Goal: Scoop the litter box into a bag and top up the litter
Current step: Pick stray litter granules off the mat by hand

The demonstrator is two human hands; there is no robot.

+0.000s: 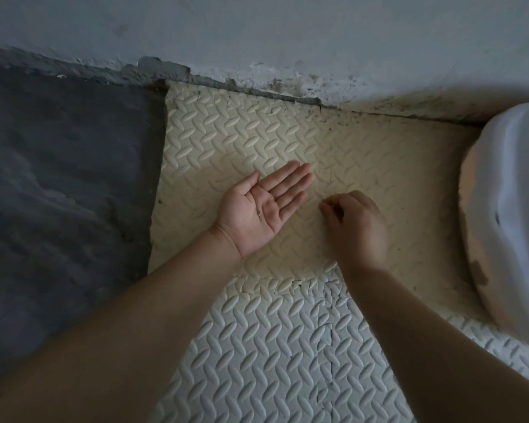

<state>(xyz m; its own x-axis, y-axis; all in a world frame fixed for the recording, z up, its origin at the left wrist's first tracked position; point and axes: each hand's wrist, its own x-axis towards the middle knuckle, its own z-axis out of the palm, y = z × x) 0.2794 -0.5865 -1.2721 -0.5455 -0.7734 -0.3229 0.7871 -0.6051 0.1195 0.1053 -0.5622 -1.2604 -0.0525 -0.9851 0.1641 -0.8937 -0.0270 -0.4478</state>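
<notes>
I am looking down in dim light, and much of what matters is cut off or smeared. To the right of my right hand, well apart from it, a white rounded thing is lying against the frame edge. It is blurred and only partly in view, so I cannot tell whether it is the litter box or a bag. Its inside is hidden from me, and I am making out only a brownish patch low on its side. My left hand is lying palm up with the fingers straight and together, holding nothing but a tiny dark speck in the palm, too small to identify. Just beside it, my right hand is hovering knuckles up with the fingers curled and the thumb meeting a fingertip close to the mat. I cannot tell whether anything is caught between them. Both hands are over a cream foam mat tile with a raised pattern, scratched and speckled with dirt. Nearer me than the hands, a whiter tile is joining it along a chewed, broken seam. Left of my left hand, a dark grey surface is running alongside the mat, its texture hard to read. Beyond my fingertips, the pale wall is showing crumbling, stained plaster along its foot.
</notes>
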